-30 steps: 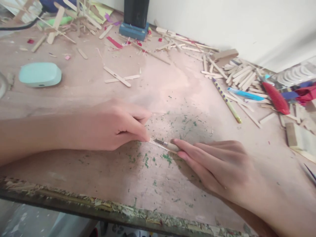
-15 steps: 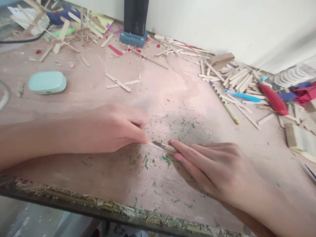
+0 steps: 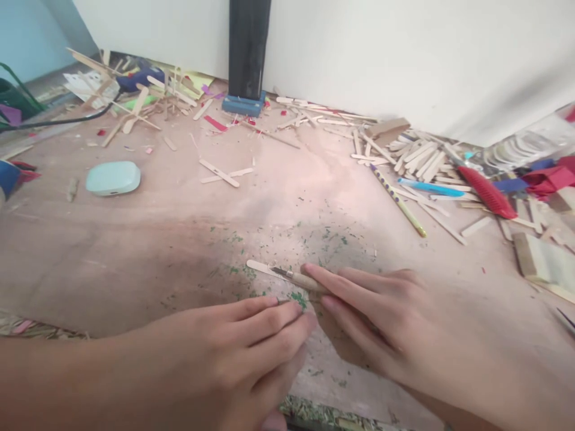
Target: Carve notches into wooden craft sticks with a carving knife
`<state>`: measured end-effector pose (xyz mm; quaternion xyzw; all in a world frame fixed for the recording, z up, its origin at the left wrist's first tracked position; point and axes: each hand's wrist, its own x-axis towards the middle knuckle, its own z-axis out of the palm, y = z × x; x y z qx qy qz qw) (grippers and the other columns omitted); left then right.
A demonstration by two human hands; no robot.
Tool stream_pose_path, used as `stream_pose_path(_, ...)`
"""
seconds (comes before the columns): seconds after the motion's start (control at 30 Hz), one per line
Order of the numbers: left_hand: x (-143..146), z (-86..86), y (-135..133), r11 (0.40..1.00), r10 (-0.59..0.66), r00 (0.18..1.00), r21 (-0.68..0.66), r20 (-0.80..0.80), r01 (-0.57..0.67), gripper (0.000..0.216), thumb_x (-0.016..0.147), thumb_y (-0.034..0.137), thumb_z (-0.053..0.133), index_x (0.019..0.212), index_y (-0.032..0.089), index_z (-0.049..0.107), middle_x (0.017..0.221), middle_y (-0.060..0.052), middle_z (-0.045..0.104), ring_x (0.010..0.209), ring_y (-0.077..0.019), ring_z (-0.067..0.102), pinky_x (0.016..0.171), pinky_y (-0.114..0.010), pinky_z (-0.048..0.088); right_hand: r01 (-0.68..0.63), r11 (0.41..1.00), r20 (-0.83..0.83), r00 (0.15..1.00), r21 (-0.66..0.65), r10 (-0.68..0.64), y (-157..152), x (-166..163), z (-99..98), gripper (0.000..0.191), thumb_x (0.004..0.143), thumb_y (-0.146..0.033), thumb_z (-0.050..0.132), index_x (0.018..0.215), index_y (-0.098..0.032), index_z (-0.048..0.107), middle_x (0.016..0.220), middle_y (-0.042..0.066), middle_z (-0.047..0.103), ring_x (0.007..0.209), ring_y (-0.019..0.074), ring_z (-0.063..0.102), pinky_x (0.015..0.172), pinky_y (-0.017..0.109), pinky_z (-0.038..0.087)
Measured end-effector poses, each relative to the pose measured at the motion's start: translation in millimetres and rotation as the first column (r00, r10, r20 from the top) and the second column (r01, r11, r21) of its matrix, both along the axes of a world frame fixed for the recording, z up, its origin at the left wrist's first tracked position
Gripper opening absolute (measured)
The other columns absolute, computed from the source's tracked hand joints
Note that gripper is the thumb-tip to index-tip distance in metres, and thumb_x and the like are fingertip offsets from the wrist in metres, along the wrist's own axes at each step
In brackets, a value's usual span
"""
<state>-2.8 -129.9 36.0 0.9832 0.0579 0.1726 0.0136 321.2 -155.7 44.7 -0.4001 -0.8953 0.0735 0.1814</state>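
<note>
- Worktable (image 3: 90, 257): flat, pinkish-brown top.
- Centre: green shavings (image 3: 298, 297), scattered.
- 10 o'clock: pale-green case (image 3: 113, 178).
- 11 o'clock: blue base (image 3: 243, 106).
- 2 o'clock: piled wooden sticks (image 3: 424, 160).
- Between 2 and 3 o'clock: yellow pencil (image 3: 399, 203).
- 3 o'clock: wooden block (image 3: 545, 264).

Metal blade (image 3: 280, 272), smooth wooden stick (image 3: 257, 265)

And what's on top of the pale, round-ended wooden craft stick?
A curled wood shaving and the dark blade of a pale-handled knife; toward the right hand, the stick is covered.
</note>
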Motion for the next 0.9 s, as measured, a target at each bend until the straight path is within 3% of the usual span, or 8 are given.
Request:
stream_pose_path(0.13,5.5,-3.3,3.1,0.999,0.040,0.999,-0.005,0.010,-0.040,0.066,0.133,0.062,0.070,0.161,0.005,0.090,0.176,-0.021,0.085,0.158,-0.0350,0.086,0.137,-0.042,0.073,-0.002,0.994,-0.048,0.999,-0.113,-0.003,-0.2,6.2,8.8,0.039,0.132,-0.019,0.057,0.161,-0.018,0.084,0.131,0.015,0.098,0.092,0.0240,0.096,0.074,0.035,0.075)
stream_pose_path(0.27,6.4,-9.3,0.0,0.997,0.078,0.997,-0.004,-0.021,-0.078,0.068,0.137,0.061,0.059,0.165,0.005,0.087,0.179,-0.020,0.083,0.165,-0.0374,0.083,0.142,-0.046,0.069,0.040,0.992,-0.064,0.997,-0.121,-0.048,-0.5,11.6,17.3,0.040,0.128,-0.018,0.067,0.163,-0.027,0.086,0.129,0.010,0.099,0.104,0.0274,0.098,0.083,0.036,0.081)
stream_pose_path(0.47,5.2,-8.5,-3.1,0.996,0.090,0.993,0.001,-0.074,-0.090,0.065,0.134,0.060,0.064,0.169,0.009,0.084,0.185,-0.022,0.079,0.176,-0.0389,0.076,0.142,-0.050,0.067,-0.029,0.989,-0.089,0.996,-0.143,0.017,6.5,14.9,20.8,0.037,0.128,-0.013,0.067,0.154,-0.030,0.088,0.109,0.003,0.093,0.088,0.0201,0.092,0.070,0.030,0.077)
stream_pose_path(0.57,8.0,-8.1,-1.2,0.997,0.072,0.995,-0.013,-0.066,-0.073,0.059,0.131,0.059,0.070,0.162,0.013,0.088,0.180,-0.020,0.083,0.173,-0.0398,0.077,0.144,-0.051,0.065,-0.039,0.986,-0.122,0.992,-0.163,0.019,12.8,17.9,19.9,0.039,0.129,-0.016,0.070,0.158,-0.033,0.088,0.113,0.002,0.095,0.092,0.0194,0.094,0.074,0.029,0.078)
stream_pose_path(0.7,8.0,-9.3,1.2,0.998,0.068,0.997,0.005,-0.031,-0.068,0.055,0.136,0.049,0.056,0.160,0.013,0.090,0.174,-0.015,0.087,0.166,-0.0341,0.081,0.141,-0.045,0.066,-0.024,0.987,-0.122,0.992,-0.162,0.004,18.1,22.3,19.7,0.042,0.127,-0.013,0.073,0.158,-0.035,0.092,0.119,0.004,0.099,0.095,0.0221,0.096,0.080,0.030,0.080)
stream_pose_path(0.83,-10.0,-8.9,4.6,0.994,0.091,0.994,0.052,0.054,-0.094,0.048,0.132,0.016,0.048,0.147,0.013,0.094,0.159,-0.010,0.095,0.145,-0.0276,0.087,0.138,-0.039,0.065,-0.002,0.977,-0.112,0.993,-0.213,-0.022,17.0,25.7,18.1,0.036,0.129,-0.024,0.073,0.156,-0.033,0.095,0.124,0.008,0.099,0.102,0.0257,0.098,0.081,0.032,0.081)
stream_pose_path(0.9,-22.8,-10.3,8.6,0.986,0.149,0.986,0.058,0.076,-0.154,0.046,0.131,0.010,0.047,0.144,0.010,0.091,0.157,-0.011,0.095,0.144,-0.0284,0.087,0.141,-0.042,0.064,0.012,0.969,-0.112,0.993,-0.248,-0.041,16.1,26.8,16.7,0.036,0.130,-0.030,0.073,0.157,-0.031,0.096,0.124,0.010,0.099,0.102,0.0271,0.098,0.081,0.033,0.080)
